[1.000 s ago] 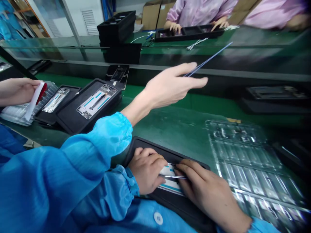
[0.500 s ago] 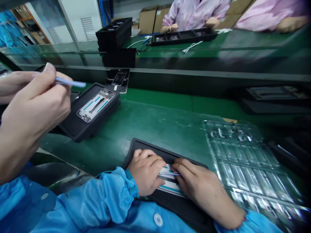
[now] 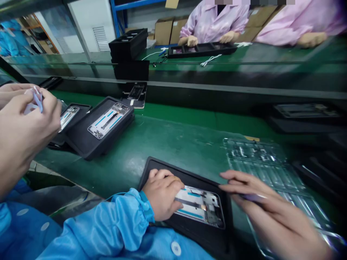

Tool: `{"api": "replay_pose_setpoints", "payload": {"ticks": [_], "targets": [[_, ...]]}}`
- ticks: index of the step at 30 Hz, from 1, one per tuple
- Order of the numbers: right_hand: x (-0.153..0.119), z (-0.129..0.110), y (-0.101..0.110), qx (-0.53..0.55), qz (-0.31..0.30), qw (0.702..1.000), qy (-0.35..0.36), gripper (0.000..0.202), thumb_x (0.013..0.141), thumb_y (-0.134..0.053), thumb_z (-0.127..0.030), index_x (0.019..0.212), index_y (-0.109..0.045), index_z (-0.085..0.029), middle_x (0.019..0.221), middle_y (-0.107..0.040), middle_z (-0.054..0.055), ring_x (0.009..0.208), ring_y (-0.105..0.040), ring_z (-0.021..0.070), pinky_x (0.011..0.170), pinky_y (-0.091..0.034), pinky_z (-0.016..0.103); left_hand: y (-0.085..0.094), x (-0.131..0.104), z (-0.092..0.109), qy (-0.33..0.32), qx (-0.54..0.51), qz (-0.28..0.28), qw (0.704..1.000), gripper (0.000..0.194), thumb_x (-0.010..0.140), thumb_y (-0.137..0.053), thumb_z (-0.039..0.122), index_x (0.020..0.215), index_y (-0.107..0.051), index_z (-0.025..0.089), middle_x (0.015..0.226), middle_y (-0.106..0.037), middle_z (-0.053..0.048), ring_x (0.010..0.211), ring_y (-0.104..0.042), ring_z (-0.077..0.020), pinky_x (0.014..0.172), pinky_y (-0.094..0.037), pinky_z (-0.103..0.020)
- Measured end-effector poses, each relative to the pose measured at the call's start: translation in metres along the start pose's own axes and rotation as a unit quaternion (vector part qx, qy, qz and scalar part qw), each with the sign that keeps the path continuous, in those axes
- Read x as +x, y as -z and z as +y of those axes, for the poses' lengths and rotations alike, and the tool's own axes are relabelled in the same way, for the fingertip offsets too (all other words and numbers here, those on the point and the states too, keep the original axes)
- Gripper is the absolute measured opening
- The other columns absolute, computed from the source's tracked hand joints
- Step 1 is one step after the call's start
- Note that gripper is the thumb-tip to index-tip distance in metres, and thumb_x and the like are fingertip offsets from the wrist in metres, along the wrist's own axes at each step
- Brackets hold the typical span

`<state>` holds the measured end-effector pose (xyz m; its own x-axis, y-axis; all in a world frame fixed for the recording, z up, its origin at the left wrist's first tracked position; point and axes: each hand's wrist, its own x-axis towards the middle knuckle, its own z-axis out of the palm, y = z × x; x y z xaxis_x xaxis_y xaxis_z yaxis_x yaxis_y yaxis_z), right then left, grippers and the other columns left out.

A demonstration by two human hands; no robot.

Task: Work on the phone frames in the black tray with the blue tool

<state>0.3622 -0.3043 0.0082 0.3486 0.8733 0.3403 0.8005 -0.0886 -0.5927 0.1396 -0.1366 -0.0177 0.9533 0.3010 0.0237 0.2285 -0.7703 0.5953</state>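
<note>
silver-white and teal-striped, the phone frame [image 3: 199,206] is seated in a black holder [image 3: 189,173] on the green belt [image 3: 173,141]. its left edge is pressed by the left hand [image 3: 162,193]; tweezers [image 3: 252,197] are pinched in the blurred right hand [image 3: 271,213].

Left hand [image 3: 162,193] lies palm down, fingers curled, its blue-sleeved wrist bent. Right hand [image 3: 267,213], blurred, hovers to its right with fingers stretched leftward, grip loosely pinched.

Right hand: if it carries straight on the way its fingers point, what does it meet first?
The right hand points left over the black fixture. First in line is probably the phone frame, then the left hand resting on it. The hand is blurred, so height is unclear.
</note>
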Motion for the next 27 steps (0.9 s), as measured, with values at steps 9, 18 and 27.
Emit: {"api": "replay_pose_setpoints", "payload": {"ticks": [9,18,27], "targets": [[-0.011,0.004,-0.038,0.049,-0.037,0.995,-0.077,0.039,0.105,-0.057,-0.053,0.098,-0.079,-0.022,0.101,-0.082,0.01,0.088,-0.079,0.0246,0.085,-0.064,0.035,0.005,-0.001,0.004,0.0,0.004,-0.005,1.0,0.046,0.092,-0.083,0.037,0.132,-0.064,0.022,0.14,-0.072,-0.007,0.136,-0.055,-0.0327,0.113,-0.037,-0.053],[-0.009,0.002,-0.046,0.03,-0.023,0.999,-0.011,0.027,0.108,-0.055,-0.039,0.096,-0.074,-0.024,0.092,-0.081,0.004,0.079,-0.078,0.019,0.077,-0.061,0.028,0.006,0.001,0.005,0.007,0.003,-0.013,1.0,0.048,0.091,-0.084,0.036,0.131,-0.064,0.021,0.14,-0.072,-0.005,0.134,-0.055,-0.0317,0.111,-0.037,-0.053],[-0.009,-0.005,-0.053,0.003,-0.003,0.999,0.035,0.02,0.108,-0.054,-0.031,0.097,-0.069,-0.025,0.086,-0.077,0.001,0.074,-0.074,0.0156,0.071,-0.058,0.026,0.004,0.001,0.002,0.0,-0.001,0.0,1.0,0.047,0.09,-0.085,0.036,0.13,-0.064,0.022,0.137,-0.073,-0.006,0.134,-0.056,-0.033,0.112,-0.038,-0.055]]}}
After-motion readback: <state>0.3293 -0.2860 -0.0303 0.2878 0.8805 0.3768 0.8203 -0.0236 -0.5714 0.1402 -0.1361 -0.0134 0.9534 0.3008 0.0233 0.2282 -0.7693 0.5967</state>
